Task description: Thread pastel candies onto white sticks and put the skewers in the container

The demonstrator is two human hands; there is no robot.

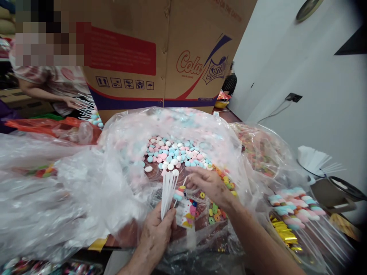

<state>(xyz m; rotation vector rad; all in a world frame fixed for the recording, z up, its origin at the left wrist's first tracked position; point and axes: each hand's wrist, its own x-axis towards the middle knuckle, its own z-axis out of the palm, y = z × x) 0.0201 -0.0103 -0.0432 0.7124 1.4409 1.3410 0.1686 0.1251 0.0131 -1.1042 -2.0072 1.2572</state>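
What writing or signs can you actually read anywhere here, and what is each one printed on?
"Cola": red script on the cardboard box.
"Spri...": on the purple emblem beside it; the rest is unclear.
Handling pictograms: a row of small symbols on the box, with no words.
Red panel on the box: text too faint to read.
Top-right print on the box: too blurred to read.
Small packet between the hands: pattern only; nothing is legible.
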